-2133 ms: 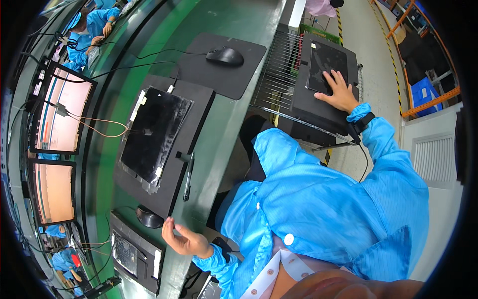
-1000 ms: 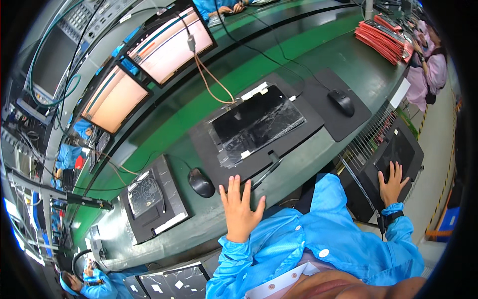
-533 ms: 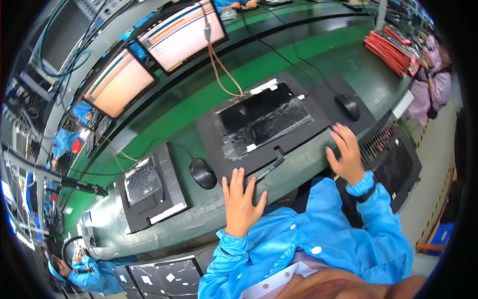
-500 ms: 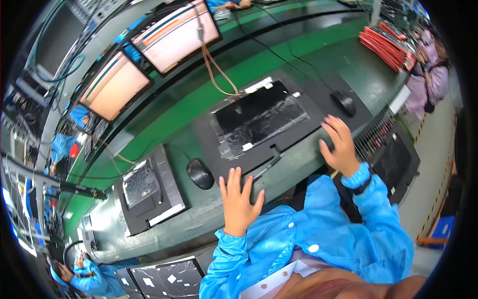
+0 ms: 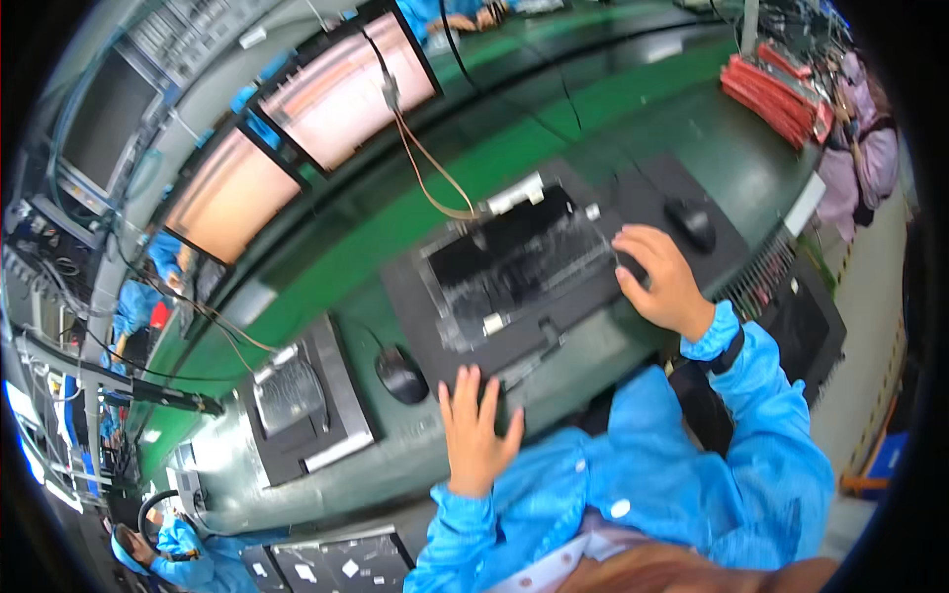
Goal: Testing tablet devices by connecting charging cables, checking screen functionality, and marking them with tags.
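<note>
A flat black display panel [image 5: 509, 247] with clear film over its lower part lies on a black mat [image 5: 410, 306]. My right hand [image 5: 667, 282] is over the mat at the panel's right edge, fingers bent and thumb apart, with nothing visible between them. Whether the fingertips touch the panel, I cannot tell. At the bench's front edge, my left hand [image 5: 474, 435] rests with fingers spread and holds nothing. Beside it lies a slim pen-like tool [image 5: 534, 366], blurred.
Black mice [image 5: 400, 376] stand on both sides of the panel. Farther left, a second panel [image 5: 289, 395] lies on another mat. Two lit monitors [image 5: 346, 89] stand at the back, with a looped cable [image 5: 435, 178] hanging down. Red packs [image 5: 776, 99] are stacked at the far right.
My right hand has moved left to the panel's right edge, and its fingers have bent. My left hand stays at the bench edge. The view has shifted slightly.
</note>
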Demonstrator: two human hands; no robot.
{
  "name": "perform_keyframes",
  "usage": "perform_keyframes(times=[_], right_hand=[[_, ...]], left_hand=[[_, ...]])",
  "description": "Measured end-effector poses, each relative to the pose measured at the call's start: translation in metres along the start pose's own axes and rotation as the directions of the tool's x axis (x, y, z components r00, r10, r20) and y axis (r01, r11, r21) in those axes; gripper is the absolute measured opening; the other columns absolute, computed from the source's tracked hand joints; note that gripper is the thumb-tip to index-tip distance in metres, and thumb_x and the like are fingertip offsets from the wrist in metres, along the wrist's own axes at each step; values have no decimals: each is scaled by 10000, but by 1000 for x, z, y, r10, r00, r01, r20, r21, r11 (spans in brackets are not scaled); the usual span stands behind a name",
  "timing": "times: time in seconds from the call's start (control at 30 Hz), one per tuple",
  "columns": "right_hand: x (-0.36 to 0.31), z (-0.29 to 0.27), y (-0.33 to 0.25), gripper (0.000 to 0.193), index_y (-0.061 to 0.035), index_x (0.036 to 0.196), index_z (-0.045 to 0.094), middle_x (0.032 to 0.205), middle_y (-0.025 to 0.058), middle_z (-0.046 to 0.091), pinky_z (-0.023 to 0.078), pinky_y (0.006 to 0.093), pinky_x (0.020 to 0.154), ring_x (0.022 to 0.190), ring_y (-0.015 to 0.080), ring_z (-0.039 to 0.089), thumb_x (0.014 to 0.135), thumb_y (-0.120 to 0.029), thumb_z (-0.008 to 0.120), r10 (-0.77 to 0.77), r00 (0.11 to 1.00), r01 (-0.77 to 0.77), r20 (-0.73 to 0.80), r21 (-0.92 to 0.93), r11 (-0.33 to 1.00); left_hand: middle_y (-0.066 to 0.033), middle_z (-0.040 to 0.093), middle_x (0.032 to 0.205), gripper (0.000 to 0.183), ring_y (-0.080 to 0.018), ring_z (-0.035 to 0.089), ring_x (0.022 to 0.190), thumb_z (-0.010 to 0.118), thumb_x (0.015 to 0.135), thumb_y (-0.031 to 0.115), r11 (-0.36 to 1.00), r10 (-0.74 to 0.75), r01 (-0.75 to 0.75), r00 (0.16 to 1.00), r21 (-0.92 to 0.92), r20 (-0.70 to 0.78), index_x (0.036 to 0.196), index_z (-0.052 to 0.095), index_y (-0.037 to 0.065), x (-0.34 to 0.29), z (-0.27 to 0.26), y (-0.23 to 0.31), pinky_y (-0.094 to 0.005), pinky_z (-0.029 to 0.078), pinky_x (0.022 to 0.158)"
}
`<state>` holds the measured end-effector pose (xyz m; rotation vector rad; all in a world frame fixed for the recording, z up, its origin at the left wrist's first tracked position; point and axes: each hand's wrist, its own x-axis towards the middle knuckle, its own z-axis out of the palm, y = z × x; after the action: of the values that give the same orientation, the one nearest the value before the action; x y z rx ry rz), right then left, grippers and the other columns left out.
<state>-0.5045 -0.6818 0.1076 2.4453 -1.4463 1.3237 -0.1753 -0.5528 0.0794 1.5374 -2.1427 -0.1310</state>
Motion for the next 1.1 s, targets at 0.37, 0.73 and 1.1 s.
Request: perform_keyframes(times=[0.37, 0.73, 1.1], right_hand=[[82, 23, 80, 203, -49, 1056, 703, 1094, 99, 647, 499, 439, 909, 1055, 324, 607, 866, -120, 688, -162, 883, 193, 440, -26, 981], [121, 1, 73, 132, -47, 906, 673, 927, 122, 660, 524, 450, 772, 883, 355, 642, 838, -159, 688, -151, 769, 175, 622, 22, 984], [149, -79, -16, 432, -21, 937, 732, 833, 156, 712, 532, 367, 684, 733, 266, 681, 795, -423, 805, -224, 886, 250, 405, -11, 968]], left_hand=[[-146, 664, 1234, 417, -329, 618, 1188, 782, 813, 174, 969, 180, -181, 983, -167, -24, 1188, 671, 28, 71, -33, 27, -508, 421, 1101], [-272, 402, 1514, 901, -421, 330, 1461, 749, 821, 528, 961, 176, -205, 971, 186, 163, 1482, 427, 9, 165, 32, 47, -660, 235, 1161], [-135, 737, 1092, 448, -337, 719, 955, 672, 761, -26, 950, 314, -281, 855, 139, -413, 1198, 691, 72, 143, -15, 30, -385, 586, 811]])
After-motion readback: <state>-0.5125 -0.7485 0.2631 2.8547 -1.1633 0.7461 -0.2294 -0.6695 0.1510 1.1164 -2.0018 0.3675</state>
